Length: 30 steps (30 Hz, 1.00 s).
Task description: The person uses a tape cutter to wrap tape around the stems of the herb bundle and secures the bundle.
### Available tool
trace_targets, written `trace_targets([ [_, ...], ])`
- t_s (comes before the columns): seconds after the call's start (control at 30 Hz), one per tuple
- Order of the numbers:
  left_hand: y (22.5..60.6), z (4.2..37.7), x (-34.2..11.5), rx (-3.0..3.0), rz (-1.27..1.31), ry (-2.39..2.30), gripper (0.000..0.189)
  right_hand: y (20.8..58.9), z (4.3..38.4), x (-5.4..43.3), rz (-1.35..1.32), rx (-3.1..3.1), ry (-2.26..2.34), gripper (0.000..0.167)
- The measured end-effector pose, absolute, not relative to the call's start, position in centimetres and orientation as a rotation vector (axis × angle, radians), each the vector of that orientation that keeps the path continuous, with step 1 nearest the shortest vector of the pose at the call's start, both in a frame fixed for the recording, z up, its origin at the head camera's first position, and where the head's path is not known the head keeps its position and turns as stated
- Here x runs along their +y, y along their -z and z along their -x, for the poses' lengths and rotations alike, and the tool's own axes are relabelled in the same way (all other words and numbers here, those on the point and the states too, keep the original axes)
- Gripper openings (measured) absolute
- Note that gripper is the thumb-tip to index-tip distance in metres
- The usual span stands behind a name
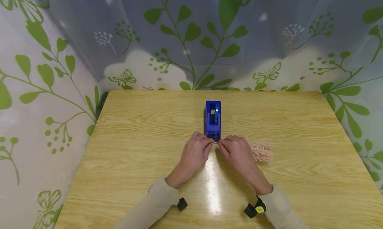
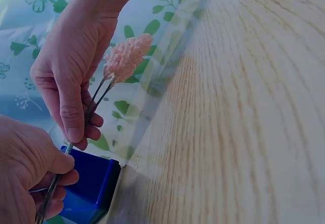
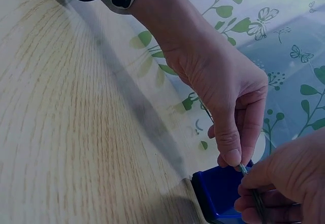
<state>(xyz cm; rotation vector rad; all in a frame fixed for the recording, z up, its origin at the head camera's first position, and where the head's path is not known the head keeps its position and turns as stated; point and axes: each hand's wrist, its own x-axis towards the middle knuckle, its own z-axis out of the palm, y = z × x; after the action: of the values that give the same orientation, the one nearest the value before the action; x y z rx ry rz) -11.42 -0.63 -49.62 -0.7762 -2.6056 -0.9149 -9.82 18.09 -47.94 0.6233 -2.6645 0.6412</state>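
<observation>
In the head view my left hand [image 1: 195, 150] and right hand [image 1: 237, 152] meet near the table's middle. Between fingertips and thumbs, both pinch thin dark stems [image 2: 105, 93] carrying pink artificial flowers [image 1: 262, 151]. The flower heads stick out past my right hand, and the lower stem ends run through my left fingers in the left wrist view. Right beyond my fingertips stands a blue box-like holder [image 1: 213, 128] with a dark opening in its top; it looks like a tape dispenser. My right fingers partly hide the stems in the left wrist view.
The light wood-grain table [image 1: 134, 122] carries the holder and has a straight far edge. Behind it and at both sides hangs a curtain [image 1: 191, 56] printed with green leaves and butterflies. Black straps with small cameras [image 1: 251, 210] sit at my wrists.
</observation>
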Motion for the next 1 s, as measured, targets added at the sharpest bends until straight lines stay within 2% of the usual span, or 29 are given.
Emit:
trace_targets([
  [0.27,49.53,11.42,-0.41,-2.674,0.755,0.87,0.014,47.77,10.07,18.26,-0.655,-2.627,-0.638,0.004],
  [0.53,49.53,11.61,-0.43,-2.636,0.76,0.919,0.009,47.77,10.13,18.17,-0.644,-2.62,-0.649,0.003],
  [0.8,49.53,11.71,-0.51,-2.59,0.776,0.946,0.007,48.11,10.07,18.13,-0.618,-2.699,-0.602,0.016],
  [1.0,49.44,11.79,-0.46,-2.589,0.775,0.936,0.008,48.01,10.0,18.18,-0.602,-2.69,-0.601,0.012],
])
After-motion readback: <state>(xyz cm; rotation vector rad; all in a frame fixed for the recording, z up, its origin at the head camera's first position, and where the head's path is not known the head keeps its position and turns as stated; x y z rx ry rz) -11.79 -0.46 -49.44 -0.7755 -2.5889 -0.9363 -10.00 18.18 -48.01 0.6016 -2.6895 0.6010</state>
